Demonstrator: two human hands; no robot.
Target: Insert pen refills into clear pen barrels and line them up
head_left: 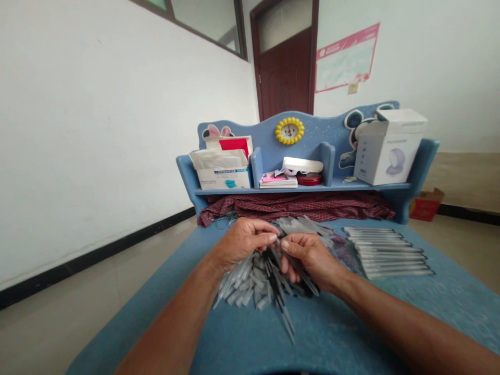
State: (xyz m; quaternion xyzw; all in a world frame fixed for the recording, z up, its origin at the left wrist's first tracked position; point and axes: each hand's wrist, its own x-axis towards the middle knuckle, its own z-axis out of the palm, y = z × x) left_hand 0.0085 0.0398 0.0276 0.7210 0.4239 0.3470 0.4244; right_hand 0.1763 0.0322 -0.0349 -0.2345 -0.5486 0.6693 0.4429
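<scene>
My left hand (244,239) is closed in a pinch, its thumb and forefinger meeting right beside the fingers of the right hand; what it holds is too small to make out. My right hand (307,258) is closed around a slim dark pen (300,271) that slants down to the right. Below both hands lies a heap of clear plastic tubes (244,284), like pen barrels or caps, with thin black pen pieces (277,284) mixed in. More pale translucent tubes (300,226) lie behind the hands. To the right, several clear pens with dark ends (390,255) lie side by side in a row.
The blue table (250,344) has a raised shelf (269,190) at its back. On it stand a mask box (224,177), small papers (278,180), a red round tin (309,179) and a tall white box (390,148). Dark checked cloth (297,205) is bunched beneath.
</scene>
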